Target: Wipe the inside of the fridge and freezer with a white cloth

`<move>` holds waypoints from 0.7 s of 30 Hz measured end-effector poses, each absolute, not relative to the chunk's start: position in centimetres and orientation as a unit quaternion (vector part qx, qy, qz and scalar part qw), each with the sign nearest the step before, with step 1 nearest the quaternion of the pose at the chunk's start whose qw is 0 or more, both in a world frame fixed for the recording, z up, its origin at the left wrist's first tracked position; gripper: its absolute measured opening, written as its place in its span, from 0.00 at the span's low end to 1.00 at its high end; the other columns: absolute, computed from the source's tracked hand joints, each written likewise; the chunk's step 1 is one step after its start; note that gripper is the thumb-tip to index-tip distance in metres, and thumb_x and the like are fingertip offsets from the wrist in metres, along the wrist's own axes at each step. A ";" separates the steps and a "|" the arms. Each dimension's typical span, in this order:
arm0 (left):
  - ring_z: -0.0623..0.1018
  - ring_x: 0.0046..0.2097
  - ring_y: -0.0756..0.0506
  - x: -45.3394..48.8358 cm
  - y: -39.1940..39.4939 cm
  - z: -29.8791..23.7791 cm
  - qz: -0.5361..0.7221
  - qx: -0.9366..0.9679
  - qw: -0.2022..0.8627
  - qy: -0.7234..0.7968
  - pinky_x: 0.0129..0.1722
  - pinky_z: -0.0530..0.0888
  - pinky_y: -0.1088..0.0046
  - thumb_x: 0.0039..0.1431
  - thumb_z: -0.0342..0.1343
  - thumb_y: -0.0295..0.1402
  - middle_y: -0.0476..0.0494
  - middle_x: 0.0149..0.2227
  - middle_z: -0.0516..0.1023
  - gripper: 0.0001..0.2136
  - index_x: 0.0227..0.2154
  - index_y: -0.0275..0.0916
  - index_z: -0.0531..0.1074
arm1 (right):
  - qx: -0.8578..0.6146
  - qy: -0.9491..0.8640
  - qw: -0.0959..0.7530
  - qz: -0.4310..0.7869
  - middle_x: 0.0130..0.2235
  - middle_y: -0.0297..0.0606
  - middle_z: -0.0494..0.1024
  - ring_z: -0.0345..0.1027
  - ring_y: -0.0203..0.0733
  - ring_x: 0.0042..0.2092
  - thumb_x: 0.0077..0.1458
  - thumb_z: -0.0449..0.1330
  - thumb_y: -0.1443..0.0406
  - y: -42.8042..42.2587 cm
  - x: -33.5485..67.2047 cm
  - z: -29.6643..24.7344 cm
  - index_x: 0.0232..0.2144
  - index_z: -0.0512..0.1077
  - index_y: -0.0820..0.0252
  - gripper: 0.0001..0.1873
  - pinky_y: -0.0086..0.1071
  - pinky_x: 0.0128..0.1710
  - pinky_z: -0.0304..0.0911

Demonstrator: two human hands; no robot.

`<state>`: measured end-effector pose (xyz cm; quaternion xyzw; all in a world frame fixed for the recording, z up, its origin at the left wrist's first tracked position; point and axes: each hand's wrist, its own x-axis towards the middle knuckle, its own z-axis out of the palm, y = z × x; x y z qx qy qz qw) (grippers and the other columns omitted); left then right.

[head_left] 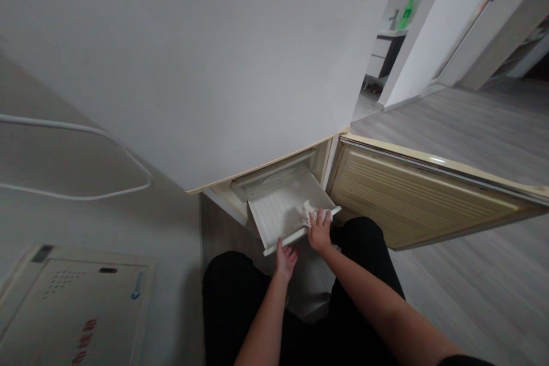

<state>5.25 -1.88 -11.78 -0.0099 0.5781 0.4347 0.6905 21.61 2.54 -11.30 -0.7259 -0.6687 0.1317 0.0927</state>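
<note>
I crouch before a white fridge whose lower compartment stands open. A white drawer tray (274, 211) is pulled partway out of it. My left hand (285, 258) grips the tray's front edge, fingers curled over the rim. My right hand (319, 230) presses a crumpled white cloth (306, 211) onto the tray's near right corner, fingers lying over the cloth.
The fridge's upper door (206, 68) looms above the tray. The open lower door (429, 200), cream and ribbed inside, swings out to the right over grey wood flooring. A white wall panel (72, 303) with a cable sits at the left. My black-clad knees flank the tray.
</note>
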 end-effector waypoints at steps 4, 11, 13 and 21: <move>0.81 0.52 0.39 5.9 -1.4 -11.2 0.462 0.024 0.700 0.544 0.54 0.77 0.59 0.67 0.41 0.54 0.32 0.52 0.80 0.29 0.56 0.37 0.71 | -0.644 -0.711 0.108 0.261 0.74 0.49 0.38 0.20 0.67 0.73 0.68 0.51 0.63 -0.6 17.1 -10.2 0.71 0.55 0.60 0.32 0.64 0.69 0.36; 0.78 0.56 0.36 6.1 0.9 -8.9 0.558 0.096 0.640 0.519 0.54 0.78 0.58 0.63 0.33 0.58 0.37 0.47 0.82 0.33 0.47 0.41 0.76 | -0.510 -0.580 0.397 0.496 0.62 0.44 0.72 0.62 0.50 0.65 0.72 0.41 0.53 -4.0 16.1 -7.0 0.60 0.71 0.58 0.29 0.53 0.70 0.45; 0.79 0.55 0.35 6.0 2.3 -8.3 0.571 0.089 0.634 0.514 0.52 0.80 0.56 0.61 0.36 0.61 0.37 0.43 0.82 0.32 0.42 0.41 0.75 | -0.517 -0.510 0.474 0.498 0.58 0.46 0.75 0.67 0.51 0.61 0.70 0.44 0.46 -4.3 18.0 -6.2 0.56 0.74 0.61 0.32 0.46 0.66 0.57; 0.80 0.43 0.41 7.8 10.8 -5.9 0.563 0.120 0.617 0.537 0.44 0.81 0.62 0.65 0.38 0.60 0.38 0.38 0.77 0.30 0.40 0.38 0.72 | -0.575 -0.426 0.487 0.500 0.59 0.52 0.74 0.65 0.53 0.63 0.66 0.39 0.41 -1.3 19.9 -7.6 0.60 0.69 0.66 0.41 0.47 0.66 0.57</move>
